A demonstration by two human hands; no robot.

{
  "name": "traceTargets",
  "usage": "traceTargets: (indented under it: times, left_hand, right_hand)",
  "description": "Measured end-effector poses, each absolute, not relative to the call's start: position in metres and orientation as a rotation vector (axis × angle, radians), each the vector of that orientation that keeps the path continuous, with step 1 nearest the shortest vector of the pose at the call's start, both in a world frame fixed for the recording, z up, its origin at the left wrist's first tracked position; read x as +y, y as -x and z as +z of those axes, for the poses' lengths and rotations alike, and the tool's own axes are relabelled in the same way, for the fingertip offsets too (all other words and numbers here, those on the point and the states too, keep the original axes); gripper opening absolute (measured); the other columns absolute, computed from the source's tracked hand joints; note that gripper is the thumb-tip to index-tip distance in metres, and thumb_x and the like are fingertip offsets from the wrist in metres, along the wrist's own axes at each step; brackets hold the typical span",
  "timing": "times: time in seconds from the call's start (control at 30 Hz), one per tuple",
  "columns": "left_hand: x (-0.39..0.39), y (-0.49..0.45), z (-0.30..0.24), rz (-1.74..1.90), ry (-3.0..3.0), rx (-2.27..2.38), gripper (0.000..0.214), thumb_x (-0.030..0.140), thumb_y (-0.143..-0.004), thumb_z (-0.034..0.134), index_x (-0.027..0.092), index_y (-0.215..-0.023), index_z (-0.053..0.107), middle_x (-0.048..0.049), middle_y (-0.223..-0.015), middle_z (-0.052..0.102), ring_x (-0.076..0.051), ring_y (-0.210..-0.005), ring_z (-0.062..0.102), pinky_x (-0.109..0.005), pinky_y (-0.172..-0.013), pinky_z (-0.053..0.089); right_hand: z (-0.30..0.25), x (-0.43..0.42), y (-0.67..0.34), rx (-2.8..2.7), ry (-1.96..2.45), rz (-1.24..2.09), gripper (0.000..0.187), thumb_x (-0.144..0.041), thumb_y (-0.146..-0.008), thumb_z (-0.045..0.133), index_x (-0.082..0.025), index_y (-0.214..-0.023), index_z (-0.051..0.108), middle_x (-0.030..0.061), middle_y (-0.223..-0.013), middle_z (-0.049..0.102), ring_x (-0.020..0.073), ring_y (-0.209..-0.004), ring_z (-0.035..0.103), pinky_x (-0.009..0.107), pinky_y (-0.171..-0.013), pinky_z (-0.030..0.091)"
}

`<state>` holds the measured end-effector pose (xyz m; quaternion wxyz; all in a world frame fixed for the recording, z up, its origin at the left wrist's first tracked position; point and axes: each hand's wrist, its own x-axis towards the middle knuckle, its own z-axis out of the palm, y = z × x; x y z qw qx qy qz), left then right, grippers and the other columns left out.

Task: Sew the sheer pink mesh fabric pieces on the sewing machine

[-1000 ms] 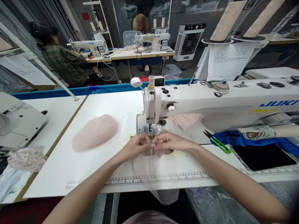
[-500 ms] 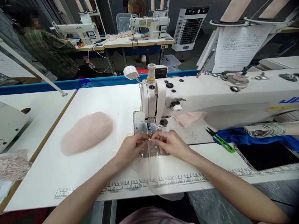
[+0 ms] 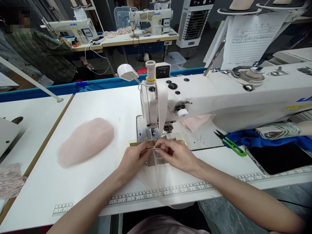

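My left hand (image 3: 135, 158) and my right hand (image 3: 175, 153) meet just in front of the presser foot of the white sewing machine (image 3: 219, 94). Both pinch the top edge of a sheer, almost see-through piece of fabric (image 3: 156, 177), which trails down over the table's front edge. The fingertips of both hands are curled and pressed together on that edge, a finger's width from the needle plate (image 3: 143, 133).
A stack of pale pink fabric pieces (image 3: 85, 141) lies to the left on the white table (image 3: 80, 188). Green thread snips (image 3: 230, 144) and blue cloth (image 3: 255, 139) sit to the right. A person in a plaid shirt (image 3: 41, 55) sits at the back left.
Both hands have crept a little closer to the presser foot with the sheer fabric. The view has tilted down and nearer to the machine.
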<state>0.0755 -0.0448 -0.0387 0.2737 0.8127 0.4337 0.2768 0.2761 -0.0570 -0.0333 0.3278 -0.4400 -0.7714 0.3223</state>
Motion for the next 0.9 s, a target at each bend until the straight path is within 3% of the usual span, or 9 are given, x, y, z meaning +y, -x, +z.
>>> traceTargets:
  times: [0.67, 0.9]
  left_hand:
    - [-0.0451, -0.0728, -0.0402, 0.731, -2.156, 1.112, 0.010, 0.023, -0.092, 0.053, 0.021, -0.087, 0.061, 0.0049, -0.070, 0.067, -0.007, -0.051, 0.054, -0.017, -0.050, 0.041]
    - [-0.0467, -0.0698, -0.0385, 0.818, -2.244, 1.114, 0.015, 0.032, -0.093, 0.054, 0.021, -0.084, 0.060, 0.0060, -0.066, 0.065, -0.006, -0.049, 0.051, -0.016, -0.047, 0.040]
  right_hand:
    - [-0.0319, -0.0580, -0.2761, -2.051, 1.113, 0.875, 0.005, -0.020, -0.091, 0.054, -0.019, -0.095, 0.058, -0.0065, -0.060, 0.049, 0.0079, -0.052, 0.048, 0.019, -0.052, 0.039]
    - [-0.0312, -0.0581, -0.2765, -2.072, 1.029, 0.819, 0.009, -0.021, -0.093, 0.052, -0.017, -0.094, 0.059, -0.0055, -0.060, 0.051, 0.0071, -0.050, 0.046, 0.019, -0.050, 0.039]
